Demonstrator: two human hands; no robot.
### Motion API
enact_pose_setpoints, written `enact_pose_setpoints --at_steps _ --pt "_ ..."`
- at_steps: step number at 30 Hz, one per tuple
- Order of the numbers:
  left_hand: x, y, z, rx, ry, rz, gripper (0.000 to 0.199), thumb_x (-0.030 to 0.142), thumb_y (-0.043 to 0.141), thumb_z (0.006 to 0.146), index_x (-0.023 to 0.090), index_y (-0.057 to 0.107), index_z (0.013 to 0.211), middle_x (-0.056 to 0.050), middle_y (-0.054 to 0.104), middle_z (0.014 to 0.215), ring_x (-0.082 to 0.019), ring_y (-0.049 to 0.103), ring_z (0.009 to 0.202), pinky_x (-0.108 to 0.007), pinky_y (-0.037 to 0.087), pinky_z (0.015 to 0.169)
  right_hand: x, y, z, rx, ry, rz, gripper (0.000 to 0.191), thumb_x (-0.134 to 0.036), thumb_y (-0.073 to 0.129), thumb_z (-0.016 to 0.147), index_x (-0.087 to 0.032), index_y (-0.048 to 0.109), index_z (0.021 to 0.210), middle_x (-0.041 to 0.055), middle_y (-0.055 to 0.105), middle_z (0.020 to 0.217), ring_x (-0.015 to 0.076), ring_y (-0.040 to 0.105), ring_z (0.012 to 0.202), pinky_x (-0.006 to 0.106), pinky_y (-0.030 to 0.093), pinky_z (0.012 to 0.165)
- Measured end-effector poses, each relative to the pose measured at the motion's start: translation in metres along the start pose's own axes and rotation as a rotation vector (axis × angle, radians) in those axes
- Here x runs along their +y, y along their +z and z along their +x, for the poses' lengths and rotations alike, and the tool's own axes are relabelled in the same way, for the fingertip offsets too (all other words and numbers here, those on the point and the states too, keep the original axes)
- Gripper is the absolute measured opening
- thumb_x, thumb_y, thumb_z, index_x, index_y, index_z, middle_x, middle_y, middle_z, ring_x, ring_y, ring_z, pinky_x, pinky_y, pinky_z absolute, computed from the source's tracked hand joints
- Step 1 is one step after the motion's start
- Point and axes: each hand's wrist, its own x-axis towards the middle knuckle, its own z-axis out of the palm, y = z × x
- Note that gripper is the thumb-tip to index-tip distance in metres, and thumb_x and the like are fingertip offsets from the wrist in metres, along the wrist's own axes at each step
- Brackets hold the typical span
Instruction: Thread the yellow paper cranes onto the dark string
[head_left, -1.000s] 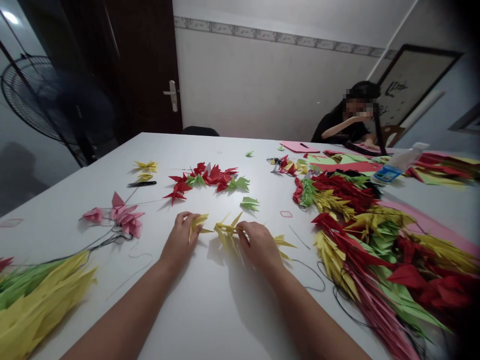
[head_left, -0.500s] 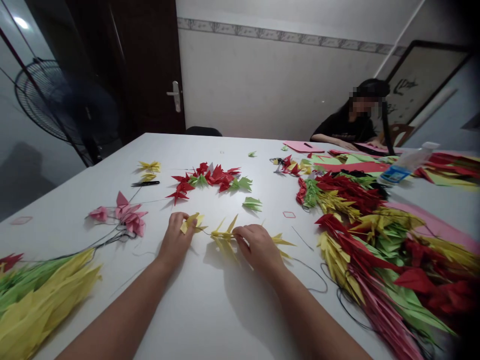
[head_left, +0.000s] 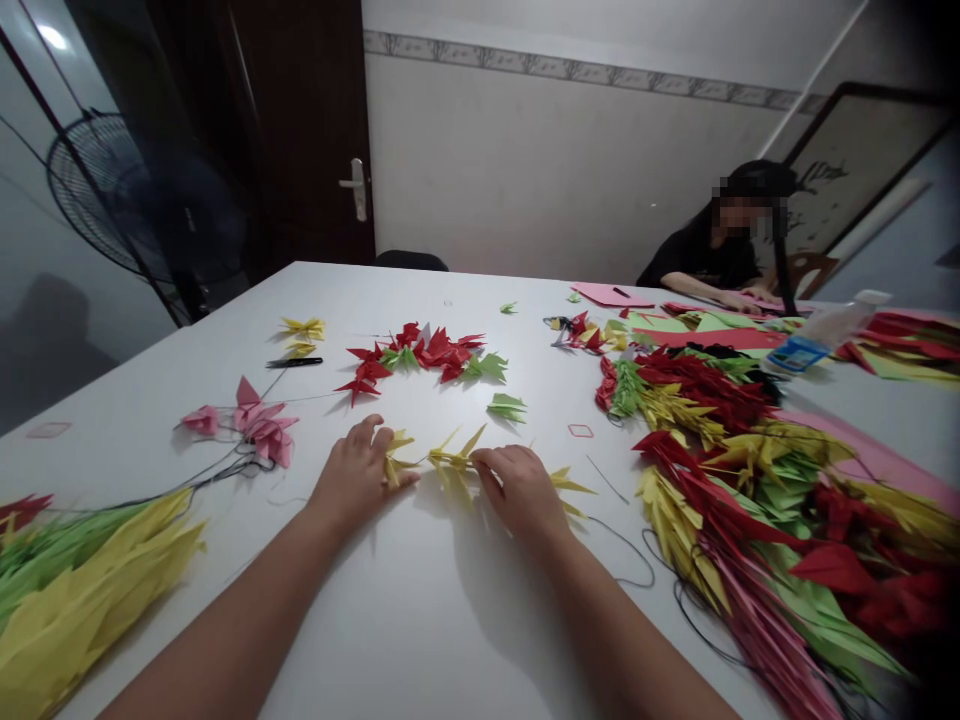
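Both forearms reach forward across the white bench [head_left: 420,620], palms down. The left hand [head_left: 358,480] has its fingers [head_left: 367,430] spread and curved around a strand of yellow paper cranes [head_left: 454,465], with the thumb beside the nearest crane; whether it grips, I cannot tell. The right hand [head_left: 521,490] lies flatter, fingers together, their tips at the strand's right end. Red and green paper cranes [head_left: 420,355] lie beyond.

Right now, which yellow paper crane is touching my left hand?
The leftmost yellow crane on the thread, against your left hand; the others lie further right.
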Motion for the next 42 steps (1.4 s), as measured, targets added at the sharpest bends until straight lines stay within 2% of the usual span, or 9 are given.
enact_pose_setpoints --at_steps 4,6,10,15,25,29,33,36,42 --pt "0.016 -0.02 0.005 0.04 0.172 -0.101 0.07 0.063 0.056 0.06 0.016 0.05 0.111 -0.016 0.045 0.123 -0.032 0.038 0.115 -0.048 0.034 0.092 0.0 0.0 0.001 -0.006 -0.02 0.003 0.02 -0.017 0.042 0.085 -0.019 0.061 0.085 0.0032 0.065 0.071 0.0164 0.056 0.07 0.03 0.037 0.075" --pt "0.029 -0.025 0.009 0.077 0.246 -0.163 0.059 0.056 0.055 0.067 0.017 0.051 0.112 -0.012 0.051 0.119 -0.029 0.039 0.115 -0.045 0.031 0.096 -0.001 0.0 0.001 -0.012 -0.033 0.002 0.019 -0.016 0.043 0.085 -0.019 0.061 0.085 0.002 0.065 0.071 0.0154 0.056 0.07 0.031 0.036 0.079" --pt "0.044 -0.018 0.015 0.028 0.199 -0.144 0.02 0.029 0.045 0.082 0.02 0.061 0.091 -0.005 0.064 0.095 -0.022 0.052 0.099 -0.043 0.031 0.094 -0.002 0.001 0.0 0.015 -0.048 -0.023 0.017 -0.019 0.045 0.085 -0.022 0.062 0.084 0.0003 0.065 0.073 0.0148 0.056 0.074 0.037 0.028 0.092" --pt "0.039 -0.014 0.015 -0.049 0.16 -0.09 0.019 0.022 0.041 0.084 0.019 0.058 0.075 -0.002 0.066 0.079 -0.02 0.056 0.091 -0.044 0.029 0.094 -0.003 -0.002 0.001 0.124 -0.003 -0.059 0.015 -0.017 0.049 0.082 -0.021 0.063 0.078 0.0013 0.064 0.081 0.017 0.053 0.084 0.039 0.026 0.095" --pt "0.03 -0.02 0.016 -0.141 0.26 0.124 0.023 0.009 0.035 0.081 0.017 0.057 0.081 -0.007 0.062 0.085 -0.023 0.054 0.096 -0.054 0.023 0.099 -0.002 0.003 0.0 0.08 -0.013 -0.197 0.019 -0.016 0.043 0.084 -0.019 0.061 0.084 0.0074 0.059 0.108 0.0235 0.05 0.102 0.047 0.027 0.097" --pt "0.032 -0.022 0.016 -0.112 0.228 0.11 0.022 0.021 0.035 0.085 0.018 0.057 0.084 -0.008 0.062 0.088 -0.024 0.052 0.1 -0.054 0.023 0.099 -0.004 -0.045 0.006 0.206 -0.019 -0.098 0.021 -0.021 0.043 0.084 -0.02 0.06 0.097 0.0086 0.06 0.109 0.0234 0.049 0.106 0.047 0.029 0.097" --pt "0.034 -0.031 0.02 -0.05 0.194 0.06 0.029 0.036 0.036 0.085 0.016 0.055 0.092 -0.01 0.061 0.095 -0.026 0.052 0.101 -0.053 0.025 0.098 0.015 -0.109 -0.005 0.367 0.244 0.086 0.021 -0.026 0.043 0.082 -0.02 0.06 0.093 0.0066 0.063 0.091 0.0188 0.059 0.082 0.033 0.047 0.072" --pt "0.036 -0.039 0.023 0.001 0.198 0.027 0.027 0.035 0.04 0.082 0.015 0.055 0.09 -0.01 0.061 0.096 -0.025 0.052 0.1 -0.051 0.025 0.099 0.036 -0.116 -0.029 0.206 0.411 0.073 0.018 -0.024 0.045 0.076 -0.02 0.059 0.086 0.0047 0.062 0.079 0.0161 0.057 0.066 0.027 0.045 0.055" --pt "0.08 -0.044 0.009 0.096 0.364 -0.078 0.021 0.03 0.044 0.081 0.016 0.056 0.09 -0.008 0.061 0.097 -0.023 0.051 0.102 -0.044 0.03 0.099 0.055 -0.07 -0.058 -0.078 0.429 0.076 0.023 -0.035 0.048 0.077 -0.019 0.057 0.091 0.0052 0.06 0.083 0.0163 0.055 0.069 0.028 0.045 0.059"
